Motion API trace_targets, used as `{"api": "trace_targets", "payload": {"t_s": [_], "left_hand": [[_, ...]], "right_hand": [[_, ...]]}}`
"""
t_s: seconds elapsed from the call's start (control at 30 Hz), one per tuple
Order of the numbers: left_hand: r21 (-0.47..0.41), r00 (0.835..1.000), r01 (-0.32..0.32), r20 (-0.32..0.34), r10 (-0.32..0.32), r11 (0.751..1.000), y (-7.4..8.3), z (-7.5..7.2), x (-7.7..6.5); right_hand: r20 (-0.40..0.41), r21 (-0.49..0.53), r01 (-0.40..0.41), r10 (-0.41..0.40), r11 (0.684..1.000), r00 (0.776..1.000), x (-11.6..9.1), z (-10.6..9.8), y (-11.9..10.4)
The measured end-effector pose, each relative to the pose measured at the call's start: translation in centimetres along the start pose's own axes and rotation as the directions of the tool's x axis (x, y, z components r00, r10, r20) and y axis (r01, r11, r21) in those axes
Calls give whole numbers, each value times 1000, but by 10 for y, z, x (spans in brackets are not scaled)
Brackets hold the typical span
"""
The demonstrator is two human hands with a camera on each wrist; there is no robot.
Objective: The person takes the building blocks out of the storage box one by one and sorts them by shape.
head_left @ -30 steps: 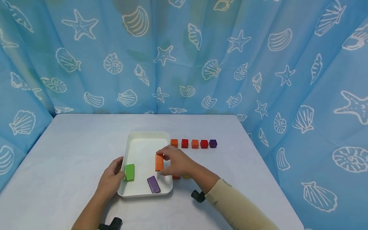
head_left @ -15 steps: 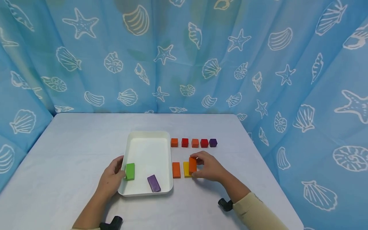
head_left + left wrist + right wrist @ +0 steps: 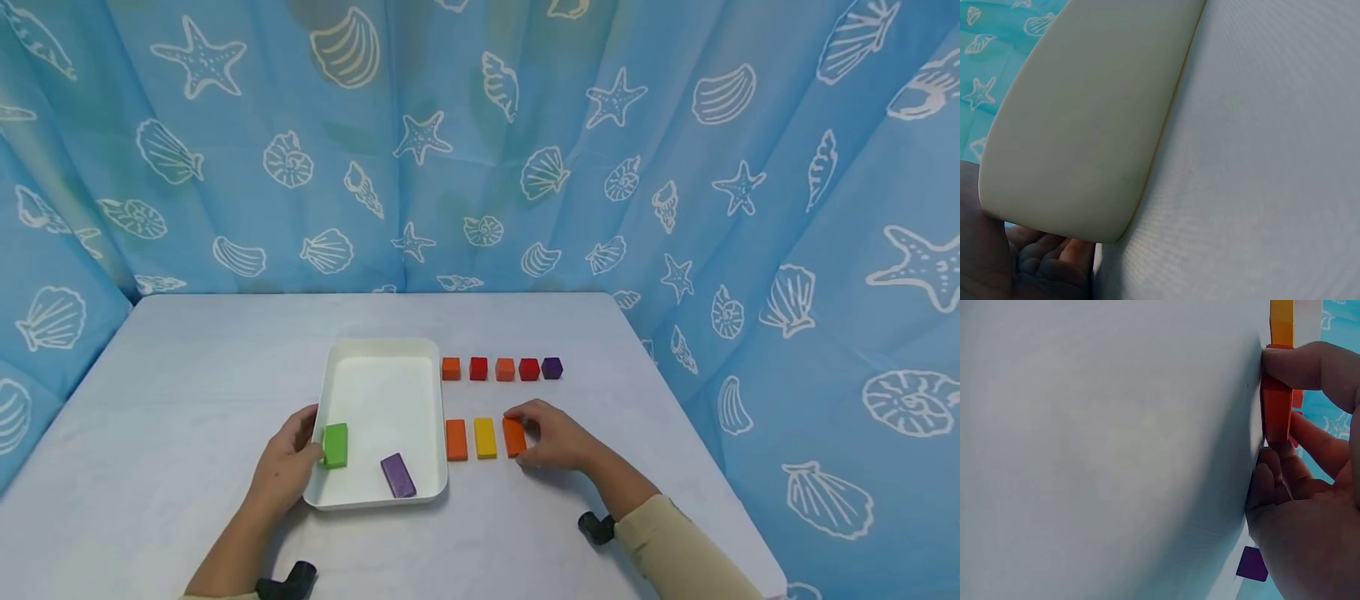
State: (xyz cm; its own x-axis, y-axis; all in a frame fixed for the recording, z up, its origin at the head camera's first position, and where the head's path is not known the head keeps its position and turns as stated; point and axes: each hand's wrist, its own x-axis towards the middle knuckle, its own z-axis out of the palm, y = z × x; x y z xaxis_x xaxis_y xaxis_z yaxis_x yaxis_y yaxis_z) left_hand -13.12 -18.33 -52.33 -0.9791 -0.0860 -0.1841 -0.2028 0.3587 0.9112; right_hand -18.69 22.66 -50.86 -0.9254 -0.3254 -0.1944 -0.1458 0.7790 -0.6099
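Observation:
My left hand grips the left edge of a white tray, thumb over the rim; the left wrist view shows the curled fingers under the tray's side. Inside the tray lie a green block by the thumb and a tilted purple block. To the tray's right, my right hand pinches an orange block between thumb and fingers, right at the tabletop. In the right wrist view that orange block stands between thumb and fingertips. Left of it lie a yellow block and another orange block.
Behind the flat blocks runs a row of small cubes: an orange cube, a red cube, another orange one, another red one and a purple cube. A white cloth covers the table. A blue shell-patterned curtain hangs behind.
My right hand has carried the orange block from over the tray rightward past the yellow block and down to the table, ending the row. The left hand has kept its grip on the tray.

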Motion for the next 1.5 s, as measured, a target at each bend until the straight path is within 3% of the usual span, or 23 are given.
{"api": "trace_targets", "payload": {"t_s": [0.6,0.77,1.0,1.23,1.5], "left_hand": [[-11,1000,-15,-20,15,1000,-4,3,0],[-16,1000,-25,-14,24,1000,-3,2,1],[-13,999,-31,-14,31,999,-3,3,0],[-5,1000,-22,-1,22,1000,-4,4,0],[10,999,-35,-1,35,999,-4,0,0]], "right_hand": [[6,41,-36,35,999,999,3,3,3],[8,-26,-20,20,999,1000,2,-2,-5],[-13,-36,65,-65,997,998,8,-8,-41],[22,2,125,-125,992,992,24,5,-85],[80,-9,240,-239,971,968,47,22,-144]]}}
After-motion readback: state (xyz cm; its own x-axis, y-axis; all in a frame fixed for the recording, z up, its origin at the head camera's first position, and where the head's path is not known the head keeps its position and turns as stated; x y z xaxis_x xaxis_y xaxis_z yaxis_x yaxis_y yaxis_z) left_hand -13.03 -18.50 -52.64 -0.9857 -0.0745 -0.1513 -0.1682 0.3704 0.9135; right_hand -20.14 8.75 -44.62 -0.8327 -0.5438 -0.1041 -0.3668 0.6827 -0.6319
